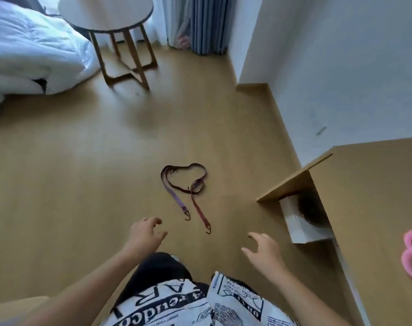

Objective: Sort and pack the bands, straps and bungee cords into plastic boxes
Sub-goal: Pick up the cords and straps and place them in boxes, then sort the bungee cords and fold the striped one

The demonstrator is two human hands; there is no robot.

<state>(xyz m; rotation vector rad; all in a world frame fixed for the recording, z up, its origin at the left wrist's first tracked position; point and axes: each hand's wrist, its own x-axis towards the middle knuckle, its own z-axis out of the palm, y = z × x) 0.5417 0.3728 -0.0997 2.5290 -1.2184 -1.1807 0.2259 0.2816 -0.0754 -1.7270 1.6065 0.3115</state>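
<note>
Left hand (145,234) & right hand (262,251) both spread, empty, just short of bungee cords (188,187) on floor (82,184). Cords unpicked; no boxes visible, packing prob. barely begun.

Bare floor (82,184) lies open between both hands and the bungee cords (186,191); nothing stands between. A wooden cabinet (365,196) bounds the right side. Round table (120,43) and bed (23,55) stand well beyond.
</note>
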